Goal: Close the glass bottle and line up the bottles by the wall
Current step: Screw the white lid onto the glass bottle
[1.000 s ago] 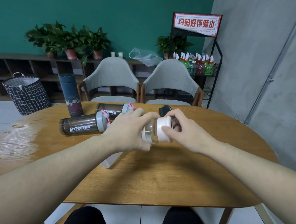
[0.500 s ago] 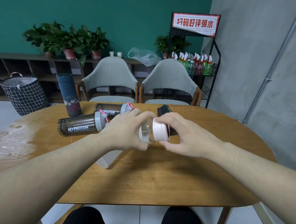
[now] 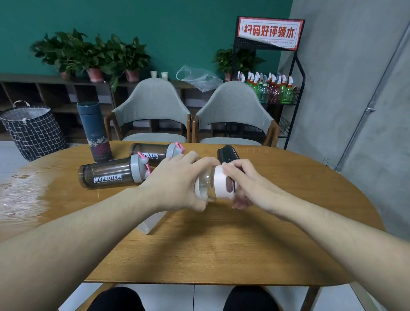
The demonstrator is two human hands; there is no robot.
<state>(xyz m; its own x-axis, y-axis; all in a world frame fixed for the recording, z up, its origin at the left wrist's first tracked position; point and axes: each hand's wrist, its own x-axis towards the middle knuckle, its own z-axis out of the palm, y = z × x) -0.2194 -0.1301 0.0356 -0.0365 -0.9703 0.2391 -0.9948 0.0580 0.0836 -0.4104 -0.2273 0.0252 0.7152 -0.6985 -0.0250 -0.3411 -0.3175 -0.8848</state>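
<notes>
Left hand (image 3: 175, 180) wrapping around the body of the glass bottle (image 3: 204, 183), fingers closed on it, holding it sideways above the middle of the surface (image 3: 217, 248). Right hand (image 3: 243, 182) clamping on the white cap (image 3: 221, 183) at the bottle's mouth, thumb on top, other fingers curling underneath; cap sitting on the neck, though whether fully seated cannot be told.

Lying on the surface to the left: near shaker bottle (image 3: 114, 174) on its side, grey lid with pink tab pointing toward the left hand and just beside it; far shaker bottle (image 3: 154, 151) also on its side, just behind, lid close to the left knuckles. Standing upright near the far-left edge: dark blue flask (image 3: 95, 130). Peeking out behind the right hand: black bottle (image 3: 228, 154), mostly hidden. Showing under the left forearm: clear pale object (image 3: 150, 223), too hidden to identify.

Running up the right side: grey wall (image 3: 373, 94), close to the right end of the surface. Staying bare: right half of the surface between the hands and that edge, and the whole near strip. Sitting tucked at the far edge: two grey chairs (image 3: 153, 113).
</notes>
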